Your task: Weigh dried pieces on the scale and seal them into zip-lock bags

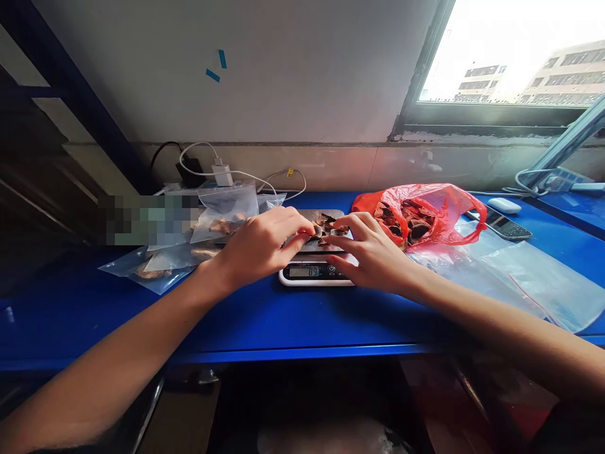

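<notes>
A white kitchen scale [293, 277] with a metal plate stands on the blue desk, its display reading 89. Curled dried brown pieces [325, 221] lie on the plate. From the left, my left hand [265, 243] reaches over it, thumb and forefinger pinched at the edge of one dark piece [317, 231]. My right hand [366, 249] comes in from the other side, fingers apart, fingertips by the pieces and thumb over the scale's front. Just behind my right hand, a red plastic bag [454, 211] gapes, full of similar dried pieces [409, 221].
Clear zip bags [161, 261] with light brown pieces lie at the left, beside a blurred patch. Flat clear bags [548, 277] lie on the right, near a dark phone [503, 224] and a white earbud case [504, 205]. A white charger [222, 174] and cables stand along the wall.
</notes>
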`<state>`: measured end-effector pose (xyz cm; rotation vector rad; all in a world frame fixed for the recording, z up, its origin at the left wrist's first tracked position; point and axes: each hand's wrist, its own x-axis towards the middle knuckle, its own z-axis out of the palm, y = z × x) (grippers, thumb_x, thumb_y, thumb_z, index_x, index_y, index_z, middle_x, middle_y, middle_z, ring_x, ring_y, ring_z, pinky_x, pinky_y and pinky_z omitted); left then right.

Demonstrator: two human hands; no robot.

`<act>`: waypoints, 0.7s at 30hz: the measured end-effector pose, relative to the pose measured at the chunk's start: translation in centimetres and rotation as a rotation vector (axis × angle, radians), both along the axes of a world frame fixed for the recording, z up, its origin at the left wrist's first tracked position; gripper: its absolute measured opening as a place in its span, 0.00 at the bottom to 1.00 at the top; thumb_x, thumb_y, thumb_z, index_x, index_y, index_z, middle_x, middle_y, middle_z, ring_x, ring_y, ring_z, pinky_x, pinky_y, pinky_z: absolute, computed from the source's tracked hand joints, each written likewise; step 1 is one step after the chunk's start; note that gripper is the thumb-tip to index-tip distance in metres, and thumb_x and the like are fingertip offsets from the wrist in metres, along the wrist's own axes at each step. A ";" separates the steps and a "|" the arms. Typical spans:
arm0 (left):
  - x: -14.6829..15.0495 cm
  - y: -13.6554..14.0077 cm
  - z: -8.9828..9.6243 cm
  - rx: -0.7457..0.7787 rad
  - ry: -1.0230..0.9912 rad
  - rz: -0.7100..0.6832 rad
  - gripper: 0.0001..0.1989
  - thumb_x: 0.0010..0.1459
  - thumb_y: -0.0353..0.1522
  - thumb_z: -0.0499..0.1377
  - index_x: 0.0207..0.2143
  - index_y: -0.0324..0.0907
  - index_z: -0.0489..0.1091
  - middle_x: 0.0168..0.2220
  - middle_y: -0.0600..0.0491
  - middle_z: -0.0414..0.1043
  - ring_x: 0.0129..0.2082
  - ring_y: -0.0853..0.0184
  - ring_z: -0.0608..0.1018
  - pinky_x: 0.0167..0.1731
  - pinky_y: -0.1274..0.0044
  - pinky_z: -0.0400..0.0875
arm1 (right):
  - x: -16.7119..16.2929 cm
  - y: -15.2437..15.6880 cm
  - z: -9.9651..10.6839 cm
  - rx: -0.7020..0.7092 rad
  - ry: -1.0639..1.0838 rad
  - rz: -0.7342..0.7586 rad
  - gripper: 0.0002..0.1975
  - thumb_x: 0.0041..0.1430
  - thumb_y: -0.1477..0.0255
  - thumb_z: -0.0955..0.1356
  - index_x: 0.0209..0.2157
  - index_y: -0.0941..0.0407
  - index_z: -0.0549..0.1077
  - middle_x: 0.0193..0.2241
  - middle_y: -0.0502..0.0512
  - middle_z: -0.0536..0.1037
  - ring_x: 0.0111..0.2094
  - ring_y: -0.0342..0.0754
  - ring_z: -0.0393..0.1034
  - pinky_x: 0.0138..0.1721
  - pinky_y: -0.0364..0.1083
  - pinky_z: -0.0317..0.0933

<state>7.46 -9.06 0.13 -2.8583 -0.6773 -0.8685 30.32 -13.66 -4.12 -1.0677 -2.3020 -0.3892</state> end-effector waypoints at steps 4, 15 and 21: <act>-0.1 0.1 -0.1 -0.003 0.004 0.001 0.09 0.65 0.30 0.52 0.38 0.40 0.72 0.38 0.50 0.76 0.39 0.64 0.76 0.41 0.72 0.70 | 0.0 0.0 0.0 0.002 0.000 0.005 0.15 0.64 0.65 0.65 0.46 0.57 0.77 0.46 0.64 0.71 0.49 0.55 0.61 0.50 0.58 0.64; 0.0 0.2 -0.1 0.032 0.010 -0.029 0.09 0.64 0.29 0.52 0.38 0.39 0.72 0.37 0.51 0.76 0.39 0.64 0.76 0.41 0.73 0.70 | 0.0 0.1 0.1 0.001 -0.041 0.011 0.16 0.63 0.65 0.65 0.47 0.58 0.77 0.49 0.64 0.71 0.52 0.56 0.60 0.54 0.58 0.61; 0.0 0.2 -0.2 0.022 0.025 -0.027 0.09 0.65 0.29 0.52 0.39 0.38 0.72 0.38 0.50 0.76 0.39 0.64 0.76 0.41 0.72 0.70 | 0.0 0.0 0.0 0.026 -0.053 0.014 0.12 0.61 0.68 0.68 0.42 0.59 0.77 0.49 0.63 0.72 0.53 0.58 0.60 0.51 0.58 0.63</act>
